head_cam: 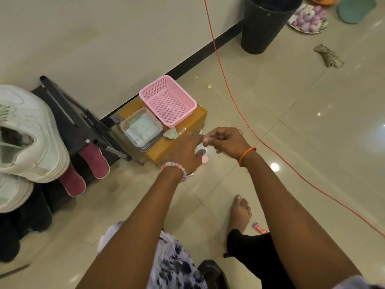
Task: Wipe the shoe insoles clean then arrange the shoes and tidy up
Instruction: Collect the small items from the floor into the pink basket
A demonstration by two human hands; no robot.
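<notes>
Both hands meet just right of the cardboard box (166, 140): right hand (225, 140) pinching something small, perhaps a cap; left hand (185, 151) loose-fingered. Steady it.

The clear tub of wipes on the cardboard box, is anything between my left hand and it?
Nothing visible blocks it. The left hand hovers just right of the clear tub, which sits open-topped on the cardboard box. The pink basket lies behind the tub, off that path.
</notes>
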